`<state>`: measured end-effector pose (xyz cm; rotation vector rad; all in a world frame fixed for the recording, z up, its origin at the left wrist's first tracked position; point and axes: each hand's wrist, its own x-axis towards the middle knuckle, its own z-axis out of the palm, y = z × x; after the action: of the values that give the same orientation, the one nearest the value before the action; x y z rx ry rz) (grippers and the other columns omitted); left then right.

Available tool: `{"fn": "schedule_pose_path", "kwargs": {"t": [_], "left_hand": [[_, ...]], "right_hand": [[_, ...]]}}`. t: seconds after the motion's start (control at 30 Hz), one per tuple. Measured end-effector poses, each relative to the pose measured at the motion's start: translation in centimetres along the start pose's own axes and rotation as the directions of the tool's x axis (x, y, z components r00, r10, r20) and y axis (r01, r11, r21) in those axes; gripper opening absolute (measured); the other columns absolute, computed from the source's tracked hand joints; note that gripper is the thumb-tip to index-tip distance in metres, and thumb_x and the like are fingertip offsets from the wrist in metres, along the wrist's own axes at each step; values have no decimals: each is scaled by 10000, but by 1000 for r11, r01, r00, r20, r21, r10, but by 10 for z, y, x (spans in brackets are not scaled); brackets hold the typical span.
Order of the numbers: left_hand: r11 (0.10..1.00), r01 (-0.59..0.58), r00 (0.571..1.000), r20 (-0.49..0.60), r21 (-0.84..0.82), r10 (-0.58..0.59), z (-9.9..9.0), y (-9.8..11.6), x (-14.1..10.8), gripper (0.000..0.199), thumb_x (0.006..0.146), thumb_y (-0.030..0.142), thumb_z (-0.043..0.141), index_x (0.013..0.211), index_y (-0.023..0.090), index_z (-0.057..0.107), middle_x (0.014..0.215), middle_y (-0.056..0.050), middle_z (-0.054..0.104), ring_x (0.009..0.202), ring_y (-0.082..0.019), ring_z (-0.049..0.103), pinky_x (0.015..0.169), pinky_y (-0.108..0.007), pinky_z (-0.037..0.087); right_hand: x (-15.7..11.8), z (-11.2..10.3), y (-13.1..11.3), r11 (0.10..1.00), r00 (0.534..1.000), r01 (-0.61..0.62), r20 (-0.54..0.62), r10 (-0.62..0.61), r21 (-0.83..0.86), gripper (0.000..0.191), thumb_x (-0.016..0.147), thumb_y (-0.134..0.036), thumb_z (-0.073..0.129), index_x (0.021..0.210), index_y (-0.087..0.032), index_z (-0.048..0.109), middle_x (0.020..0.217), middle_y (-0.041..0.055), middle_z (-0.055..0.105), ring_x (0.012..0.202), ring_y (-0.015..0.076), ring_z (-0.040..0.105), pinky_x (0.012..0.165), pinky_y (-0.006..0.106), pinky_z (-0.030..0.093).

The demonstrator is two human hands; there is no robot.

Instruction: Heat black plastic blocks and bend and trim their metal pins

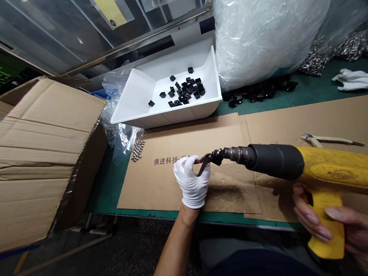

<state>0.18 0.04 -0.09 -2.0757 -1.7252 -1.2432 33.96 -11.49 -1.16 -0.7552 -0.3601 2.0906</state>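
Observation:
My left hand (192,181), in a white glove, is closed around the handles of small pliers (204,160) with red and black grips. A small black part (216,157) with a shiny metal piece sits at the jaws of the pliers. Bare fingers of my right hand (334,223) wrap round the handle of a yellow heat gun (332,169). Its metal nozzle (237,154) points left, right beside the black part; whether they touch is hard to tell. Both are held above a cardboard sheet (161,187).
Black pieces lie in a white tray (168,117). Small metal pins (138,150) are grouped on the cardboard's left. Cutters (331,140) lie behind the heat gun. A cardboard box (36,159) stands left, a plastic bag (267,30) behind, a white glove (355,79) far right.

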Motion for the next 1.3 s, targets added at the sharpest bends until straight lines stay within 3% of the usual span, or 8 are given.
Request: {"fn": "schedule_pose_path", "kwargs": {"t": [0.3,1.03,1.3], "left_hand": [[996,-1,999,-45,87,5,1,0,-2,353,817,259,770,1119,234,590,988,-78,628,940,-240,578,881,-420,476],[966,19,990,-143,259,19,0,8,-3,231,830,303,766,995,244,615,893,-73,607,850,-235,535,804,-392,410],[967,10,989,-146,256,29,0,8,-4,255,821,302,784,999,244,612,867,-67,618,836,-230,538,792,-389,410]], "right_hand": [[0,-4,-1,1000,998,-17,61,17,-6,398,846,-370,632,1233,-277,620,819,60,597,522,138,495,488,306,412],[-2,2,-3,994,999,-6,-48,1,-105,412,813,-408,626,1207,-289,606,774,73,585,505,172,476,464,336,367],[-1,1,-3,990,1000,16,-18,-19,-143,402,847,-418,568,1230,-297,582,781,82,578,500,174,474,463,349,373]]}}
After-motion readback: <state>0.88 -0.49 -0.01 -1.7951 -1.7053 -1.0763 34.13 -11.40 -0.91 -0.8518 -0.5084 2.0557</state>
